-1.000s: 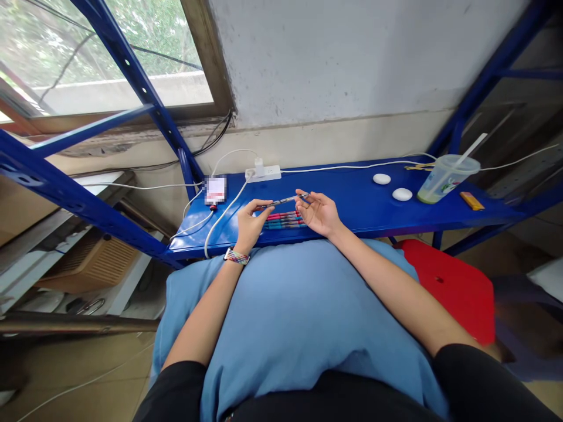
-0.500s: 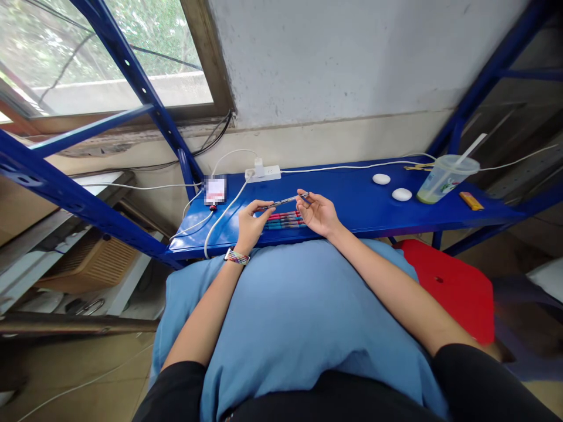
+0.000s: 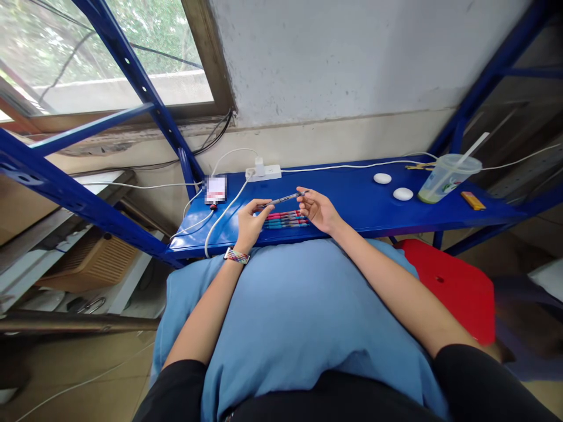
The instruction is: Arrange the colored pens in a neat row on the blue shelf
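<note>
A slim dark pen (image 3: 285, 200) is held up above the blue shelf (image 3: 347, 205), slanting slightly up to the right. My left hand (image 3: 251, 221) pinches its left end between thumb and fingers. The fingertips of my right hand (image 3: 320, 211) close on its right end, the other fingers loosely curled. Below the pen, several pens (image 3: 285, 220) with pink-red and teal parts lie side by side near the shelf's front edge, partly hidden by my left hand.
A white power strip (image 3: 268, 172) with cables and a small pixelated device (image 3: 215, 190) are at the left. Two white egg-shaped objects (image 3: 403, 194), a plastic cup (image 3: 449, 179) with a straw and an orange packet (image 3: 473, 200) stand right. A red stool (image 3: 448, 287) is below.
My right hand has shifted very slightly, and more of the right ends of the lying pens shows beneath it. Both hands still hold the dark pen.
</note>
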Available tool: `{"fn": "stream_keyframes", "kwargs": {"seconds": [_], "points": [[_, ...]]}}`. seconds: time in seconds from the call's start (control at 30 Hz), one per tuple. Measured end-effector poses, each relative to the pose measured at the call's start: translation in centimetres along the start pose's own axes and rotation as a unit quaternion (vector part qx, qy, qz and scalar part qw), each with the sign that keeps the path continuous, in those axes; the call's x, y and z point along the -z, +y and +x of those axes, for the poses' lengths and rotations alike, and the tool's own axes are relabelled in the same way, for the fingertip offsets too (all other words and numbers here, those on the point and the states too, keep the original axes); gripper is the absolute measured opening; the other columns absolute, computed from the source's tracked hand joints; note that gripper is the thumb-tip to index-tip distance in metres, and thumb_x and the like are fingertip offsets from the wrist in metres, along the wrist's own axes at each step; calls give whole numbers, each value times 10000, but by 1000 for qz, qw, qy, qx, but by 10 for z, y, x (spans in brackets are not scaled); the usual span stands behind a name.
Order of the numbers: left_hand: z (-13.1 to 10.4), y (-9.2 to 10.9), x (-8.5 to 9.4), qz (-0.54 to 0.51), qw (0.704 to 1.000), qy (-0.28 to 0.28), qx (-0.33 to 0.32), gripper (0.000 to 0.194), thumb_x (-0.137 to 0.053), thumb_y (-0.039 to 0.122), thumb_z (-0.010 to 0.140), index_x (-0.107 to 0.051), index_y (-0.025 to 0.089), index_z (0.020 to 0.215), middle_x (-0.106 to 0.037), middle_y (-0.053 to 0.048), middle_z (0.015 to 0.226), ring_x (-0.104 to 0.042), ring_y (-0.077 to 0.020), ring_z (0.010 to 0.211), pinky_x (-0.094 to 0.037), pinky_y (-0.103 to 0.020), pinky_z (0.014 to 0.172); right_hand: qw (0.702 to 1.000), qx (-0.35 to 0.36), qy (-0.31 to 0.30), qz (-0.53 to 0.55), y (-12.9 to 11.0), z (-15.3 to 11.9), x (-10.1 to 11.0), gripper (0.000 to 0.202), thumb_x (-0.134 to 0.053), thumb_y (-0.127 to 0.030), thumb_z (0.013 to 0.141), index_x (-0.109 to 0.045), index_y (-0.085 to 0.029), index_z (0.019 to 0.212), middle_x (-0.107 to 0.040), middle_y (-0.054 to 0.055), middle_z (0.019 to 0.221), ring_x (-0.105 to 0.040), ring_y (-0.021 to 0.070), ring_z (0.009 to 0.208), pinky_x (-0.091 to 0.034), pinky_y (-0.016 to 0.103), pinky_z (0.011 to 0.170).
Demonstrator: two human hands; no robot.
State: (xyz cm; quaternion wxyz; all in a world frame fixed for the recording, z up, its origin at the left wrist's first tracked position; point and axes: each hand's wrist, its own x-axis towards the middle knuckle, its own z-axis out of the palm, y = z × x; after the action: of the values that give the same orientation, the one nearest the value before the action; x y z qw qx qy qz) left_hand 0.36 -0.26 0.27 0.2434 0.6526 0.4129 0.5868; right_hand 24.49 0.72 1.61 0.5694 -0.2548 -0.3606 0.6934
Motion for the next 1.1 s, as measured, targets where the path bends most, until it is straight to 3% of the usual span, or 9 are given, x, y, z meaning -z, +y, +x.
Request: {"fn": "stream_keyframes", "kwargs": {"seconds": [0.17,0.3,0.43,0.73,0.9,1.1], "points": [[3,-3,2,21,1000,-16,9,241,-770,455,971,-841,229,1013,-834,-57,927,-785,-239,899,-615,-376,882,986,87,59,-130,6,11,11,211,-889,-341,810,-804,-201,943,-773,18,825,-662,131,643,-570,228,526],[9,-11,3,58,998,-28,7,215,-746,432,983,-840,241,1006,-839,-53,970,-772,-241,919,-603,-384,907,952,156,77,-252,12,20,21,242,-871,-431,796,-811,-213,880,-790,41,834,-713,182,760,-608,287,659],[14,-20,4,92,995,-46,10,199,-729,403,983,-846,243,974,-837,-48,959,-756,-251,917,-581,-392,914,896,207,69,-385,18,26,30,180,-795,-376,832,-829,-224,922,-818,57,912,-753,246,894,-627,404,875],[19,-34,6,163,984,-76,16,144,-764,369,925,-859,289,851,-807,-57,889,-690,-283,898,-517,-464,969,765,205,47,-609,21,20,29,235,-669,-187,941,-868,-242,1051,-819,104,1102,-709,316,1065,-532,527,1075],[19,-37,5,194,977,-93,19,177,-755,367,918,-844,298,782,-802,-69,887,-671,-300,908,-487,-490,998,735,207,22,-645,24,18,28,275,-607,-139,972,-859,-237,1017,-794,106,1096,-670,311,1072,-504,510,1078],[17,-40,4,196,978,-74,6,130,-750,325,886,-857,302,817,-794,-68,875,-666,-302,915,-451,-523,1060,713,215,17,-667,27,17,30,275,-583,-144,979,-845,-222,1008,-759,114,1058,-642,313,1063,-505,495,1058]]}}
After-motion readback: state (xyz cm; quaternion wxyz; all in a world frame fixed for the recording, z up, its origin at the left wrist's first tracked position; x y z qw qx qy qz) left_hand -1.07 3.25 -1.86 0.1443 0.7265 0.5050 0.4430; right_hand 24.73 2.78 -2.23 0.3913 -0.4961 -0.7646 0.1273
